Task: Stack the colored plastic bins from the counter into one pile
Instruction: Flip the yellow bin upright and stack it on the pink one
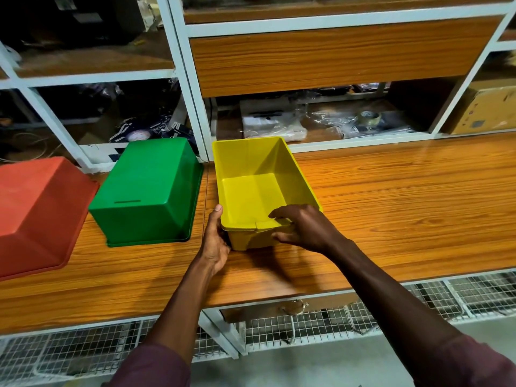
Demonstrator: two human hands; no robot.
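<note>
Three bins sit apart on the wooden counter [391, 205] — nothing stacked yet. The red bin [36, 216] and green bin [148, 191] lie upside down. Both hands, left hand [213, 244] and right hand [304, 229], grasp the upright yellow bin [251, 191] at its near end, apparently resting on the counter.

You have three smooth plastic bins: the yellow bin [262, 191] at centre, the green bin [148, 191] and the red bin [36, 213] at left. Your counter [391, 208] is glossy wood-grain; its frame [192, 107] looks white-painted metal, with wire mesh [307, 328] below.
</note>
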